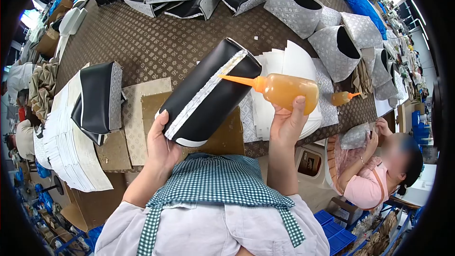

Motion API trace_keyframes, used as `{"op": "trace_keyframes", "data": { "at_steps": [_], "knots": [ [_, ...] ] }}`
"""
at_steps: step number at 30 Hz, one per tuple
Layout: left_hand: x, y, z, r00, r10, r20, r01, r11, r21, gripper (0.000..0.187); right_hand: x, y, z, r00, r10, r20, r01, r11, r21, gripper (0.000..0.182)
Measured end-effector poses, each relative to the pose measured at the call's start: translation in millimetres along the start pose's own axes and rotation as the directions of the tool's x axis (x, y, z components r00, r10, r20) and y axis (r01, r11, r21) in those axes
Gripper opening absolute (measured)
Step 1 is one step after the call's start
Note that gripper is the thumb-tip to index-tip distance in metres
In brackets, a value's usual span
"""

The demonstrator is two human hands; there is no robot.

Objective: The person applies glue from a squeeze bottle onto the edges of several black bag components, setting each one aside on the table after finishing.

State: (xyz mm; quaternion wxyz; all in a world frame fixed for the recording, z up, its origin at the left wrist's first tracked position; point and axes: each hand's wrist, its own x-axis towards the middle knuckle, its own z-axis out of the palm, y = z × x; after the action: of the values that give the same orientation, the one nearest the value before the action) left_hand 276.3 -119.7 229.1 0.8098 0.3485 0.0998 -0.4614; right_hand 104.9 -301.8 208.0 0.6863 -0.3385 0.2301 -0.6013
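My left hand (161, 144) grips the near end of a black curved bag panel (206, 92) with a white and silver patterned seam strip along its top, held tilted above the table. My right hand (287, 121) squeezes an orange glue bottle (284, 91) held sideways. Its orange nozzle points left and its tip touches the seam strip near the far end of the panel.
A stack of white cut sheets (289, 66) lies under the bottle. Another black and silver bag (97, 97) rests on a white pile at left. Several silver bags (296, 7) stand at the back. A second glue bottle (342, 97) lies at right, beside a seated co-worker (374, 170).
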Motion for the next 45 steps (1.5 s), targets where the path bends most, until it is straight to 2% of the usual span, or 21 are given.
{"op": "trace_keyframes", "data": {
  "at_steps": [2,6,11,17,21,24,27,30,33,36,40,45],
  "knots": [
    [2.7,0.3,-1.3,1.000,0.007,-0.023,-0.007,1.000,-0.005,0.037,-10.6,3.5,2.4,0.999,0.024,0.047,-0.024,1.000,0.003,0.052],
    [6.2,0.0,-5.0,0.999,0.012,-0.036,-0.013,1.000,-0.022,0.038,-19.2,9.5,7.4,0.999,-0.020,0.042,0.019,1.000,0.007,0.051],
    [3.5,-0.9,-0.5,0.999,-0.029,0.016,0.029,0.998,-0.048,0.038,-1.8,4.6,4.7,0.997,-0.056,0.061,0.055,0.998,0.016,0.049],
    [5.0,-3.6,8.7,0.999,-0.027,0.017,0.028,0.998,-0.060,0.036,-28.3,9.4,10.8,0.996,0.028,0.090,-0.030,0.999,0.028,0.043],
    [7.1,-4.0,11.2,1.000,-0.019,0.004,0.019,0.997,-0.077,0.039,-43.9,6.7,17.0,0.987,0.063,0.145,-0.063,0.998,-0.005,0.061],
    [7.1,-3.8,11.7,1.000,-0.020,0.012,0.021,0.997,-0.076,0.040,-39.2,5.8,14.1,0.993,0.028,0.112,-0.029,1.000,0.006,0.066],
    [7.5,-4.6,11.9,1.000,-0.018,0.016,0.019,0.997,-0.078,0.039,-37.5,4.2,10.4,0.993,0.044,0.110,-0.043,0.999,-0.006,0.068],
    [5.6,-3.3,17.2,0.999,-0.040,0.018,0.041,0.997,-0.063,0.037,-49.5,5.2,13.4,0.978,0.020,0.206,-0.004,0.997,-0.079,0.063],
    [7.0,-4.2,16.4,0.999,-0.033,0.039,0.035,0.998,-0.058,0.037,-51.8,2.5,16.5,0.968,0.010,0.252,0.018,0.994,-0.106,0.067],
    [7.8,-5.2,13.1,0.998,-0.031,0.055,0.034,0.998,-0.061,0.037,-45.5,-3.3,28.4,0.989,-0.023,0.144,0.033,0.997,-0.070,0.073],
    [6.5,-5.0,17.0,0.998,-0.029,0.048,0.033,0.996,-0.079,0.037,-50.1,-0.1,20.5,0.976,0.009,0.216,0.012,0.995,-0.096,0.073],
    [6.9,-5.6,13.6,0.997,-0.020,0.068,0.026,0.997,-0.075,0.037,-46.5,3.9,19.3,0.991,-0.003,0.137,0.014,0.997,-0.074,0.067]
  ]
}}
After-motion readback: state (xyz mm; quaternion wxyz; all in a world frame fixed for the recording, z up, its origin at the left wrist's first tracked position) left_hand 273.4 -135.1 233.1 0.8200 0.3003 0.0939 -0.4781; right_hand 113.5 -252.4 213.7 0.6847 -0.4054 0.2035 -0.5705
